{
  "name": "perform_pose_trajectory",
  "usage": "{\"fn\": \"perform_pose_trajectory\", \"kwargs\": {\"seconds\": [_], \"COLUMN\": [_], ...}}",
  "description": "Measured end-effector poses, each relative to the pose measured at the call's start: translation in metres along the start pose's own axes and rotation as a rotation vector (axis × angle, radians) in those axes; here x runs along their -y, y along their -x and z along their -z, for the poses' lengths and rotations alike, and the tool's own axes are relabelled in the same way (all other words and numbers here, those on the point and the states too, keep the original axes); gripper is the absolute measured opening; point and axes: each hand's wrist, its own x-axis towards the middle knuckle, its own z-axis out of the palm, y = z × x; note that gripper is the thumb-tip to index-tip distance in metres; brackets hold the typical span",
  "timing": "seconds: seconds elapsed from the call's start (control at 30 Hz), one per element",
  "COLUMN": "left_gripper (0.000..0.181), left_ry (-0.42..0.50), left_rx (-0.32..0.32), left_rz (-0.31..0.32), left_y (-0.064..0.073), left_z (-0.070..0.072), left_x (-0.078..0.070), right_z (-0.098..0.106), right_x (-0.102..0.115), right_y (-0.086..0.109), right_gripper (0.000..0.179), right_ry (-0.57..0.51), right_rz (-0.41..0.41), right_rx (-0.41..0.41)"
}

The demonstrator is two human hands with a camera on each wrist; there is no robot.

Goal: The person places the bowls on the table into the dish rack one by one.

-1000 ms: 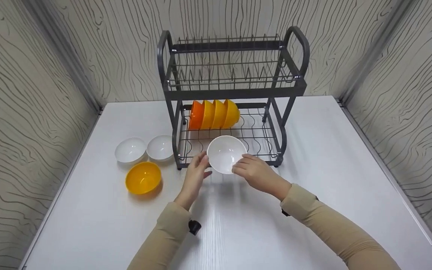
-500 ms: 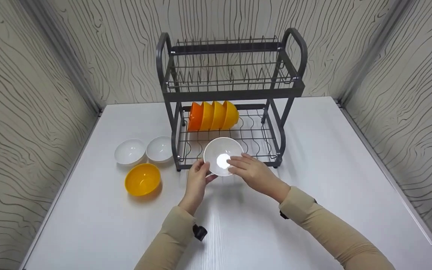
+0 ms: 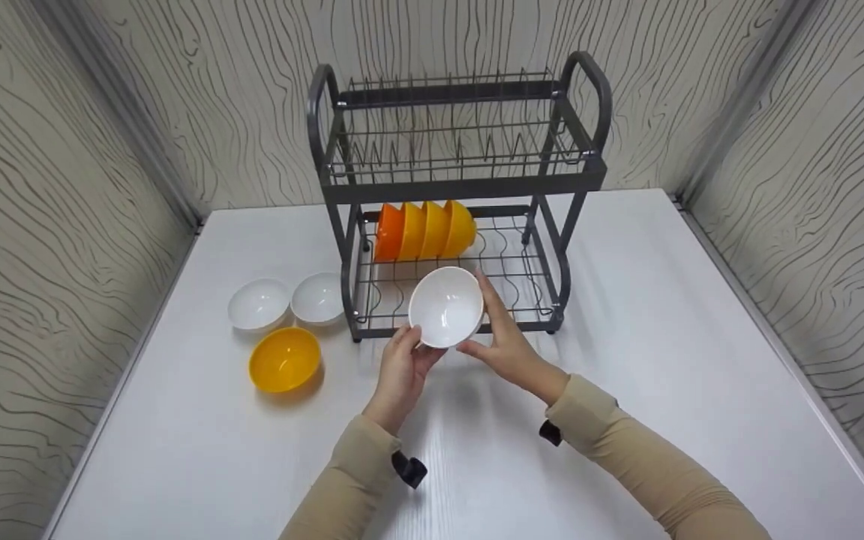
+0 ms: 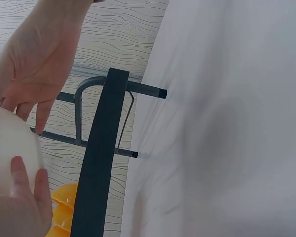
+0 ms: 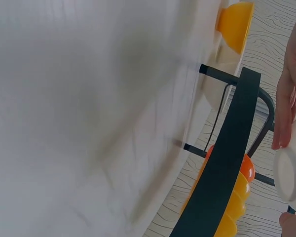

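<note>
A white bowl (image 3: 447,307) is held tilted in front of the rack's lower tier, its hollow facing the head camera. My left hand (image 3: 400,375) grips it at the lower left, thumb at the rim and fingers underneath. My right hand (image 3: 511,345) lies along the bowl's right side with fingers extended and thumb spread near the lower edge. In the left wrist view, the bowl's pale outer side (image 4: 12,153) shows between both hands. The right wrist view shows its round foot (image 5: 286,175) beside the left fingers (image 5: 284,118).
A dark two-tier dish rack (image 3: 466,186) stands at the back. Several orange and yellow bowls (image 3: 436,231) stand on edge in its lower tier. On the table to the left sit two white bowls (image 3: 259,304) and a yellow bowl (image 3: 286,360). Patterned walls enclose three sides.
The left hand has moved right and taken hold of the white bowl's lower edge. The right fingers have left the bowl's inside and rim and opened out along its right side.
</note>
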Motion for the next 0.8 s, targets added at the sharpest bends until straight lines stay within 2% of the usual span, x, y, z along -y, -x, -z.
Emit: {"fn": "perform_pose_trajectory", "kwargs": {"seconds": [0.13, 0.23, 0.4, 0.47, 0.6, 0.8], "left_gripper": [0.046, 0.046, 0.046, 0.046, 0.046, 0.047], "left_ry": [0.022, 0.026, 0.038, 0.037, 0.026, -0.017], "left_rx": [0.017, 0.026, 0.024, 0.021, 0.021, 0.042], "left_rz": [0.007, -0.001, 0.005, 0.012, 0.020, 0.011], "left_y": [0.001, 0.001, 0.002, 0.002, 0.000, -0.003], "left_z": [-0.002, -0.003, -0.002, -0.001, -0.001, 0.000], "left_x": [0.003, 0.005, 0.006, 0.007, 0.007, 0.004], "right_z": [-0.003, -0.002, 0.002, 0.001, -0.001, -0.008], "right_x": [0.004, 0.016, 0.039, 0.041, 0.038, 0.017], "right_y": [-0.002, -0.002, 0.000, 0.000, -0.001, -0.005], "right_gripper": [0.113, 0.117, 0.117, 0.116, 0.114, 0.115], "right_ry": [-0.098, -0.144, -0.161, -0.152, -0.145, -0.134], "right_rz": [-0.073, -0.115, -0.146, -0.147, -0.145, -0.138], "right_rx": [0.012, 0.042, 0.064, 0.054, 0.030, -0.027]}}
